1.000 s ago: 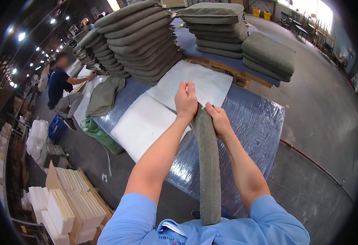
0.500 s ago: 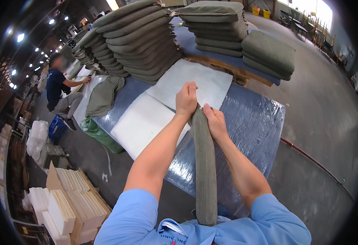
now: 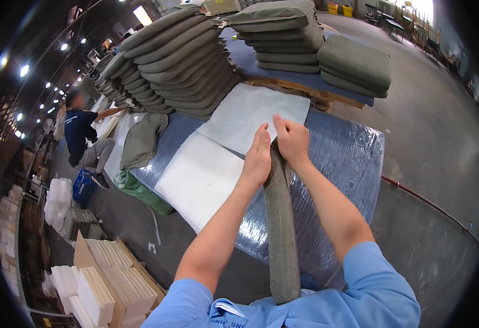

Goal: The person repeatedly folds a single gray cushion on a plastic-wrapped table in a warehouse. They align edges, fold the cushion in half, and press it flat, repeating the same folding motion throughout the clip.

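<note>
A grey-green fabric cushion point(image 3: 281, 235) stands on edge in front of me, its near end against my blue shirt. At its far end, my right hand point(image 3: 292, 143) is closed on the top corner, thumb up. My left hand point(image 3: 258, 156) presses against the left side of that end, fingers together and pointing away; its fingertips are partly hidden. Beyond and left of the hands, two white padding sheets point(image 3: 198, 177) lie on a blue surface wrapped in clear plastic point(image 3: 340, 164).
Tall stacks of grey-green cushions point(image 3: 184, 65) rise behind the sheets, with more cushions point(image 3: 354, 65) at the back right. Folded green cloth point(image 3: 144, 141) lies at the left edge. A co-worker point(image 3: 86, 131) crouches far left. White foam slabs point(image 3: 94, 290) fill a carton lower left.
My right hand has risen and closed over the cushion's far corner. The left hand has come down and nearer, its fist loosening into straighter fingers. The view has shifted slightly.
</note>
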Tool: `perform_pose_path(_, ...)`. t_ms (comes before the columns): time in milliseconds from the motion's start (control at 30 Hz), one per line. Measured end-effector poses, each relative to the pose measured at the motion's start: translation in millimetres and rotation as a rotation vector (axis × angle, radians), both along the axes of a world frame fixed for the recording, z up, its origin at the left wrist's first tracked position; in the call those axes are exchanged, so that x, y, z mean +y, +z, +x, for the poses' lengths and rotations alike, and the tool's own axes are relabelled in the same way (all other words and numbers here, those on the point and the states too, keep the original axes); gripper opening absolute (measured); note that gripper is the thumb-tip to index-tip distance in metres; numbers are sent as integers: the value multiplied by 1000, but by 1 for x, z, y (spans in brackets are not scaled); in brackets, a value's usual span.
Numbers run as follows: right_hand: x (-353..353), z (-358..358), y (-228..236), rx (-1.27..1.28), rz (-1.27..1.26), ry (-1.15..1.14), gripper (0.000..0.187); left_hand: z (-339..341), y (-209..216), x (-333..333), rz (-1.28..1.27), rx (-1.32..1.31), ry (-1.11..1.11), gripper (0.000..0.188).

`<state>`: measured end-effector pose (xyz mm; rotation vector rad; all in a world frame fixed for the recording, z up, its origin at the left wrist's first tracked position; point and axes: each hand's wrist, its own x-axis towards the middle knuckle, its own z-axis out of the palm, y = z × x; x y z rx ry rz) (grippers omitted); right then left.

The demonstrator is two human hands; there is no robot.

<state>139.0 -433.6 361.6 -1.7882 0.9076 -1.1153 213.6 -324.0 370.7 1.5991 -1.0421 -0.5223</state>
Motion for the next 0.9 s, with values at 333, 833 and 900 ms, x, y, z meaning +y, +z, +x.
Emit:
perform_pose_path(333, -19, 33, -1, 262, -110, 126, 46, -9, -6, 1, 67, 64, 72, 64)
perform_pose_path(833, 56, -258, -147, 272, 951, 224, 42, 160, -42, 0, 317, 302, 431, 37)
perform_pose_path(900, 77, -293, -143, 24, 1045, 217, 51, 169, -48, -11, 242, 599, 488, 35)
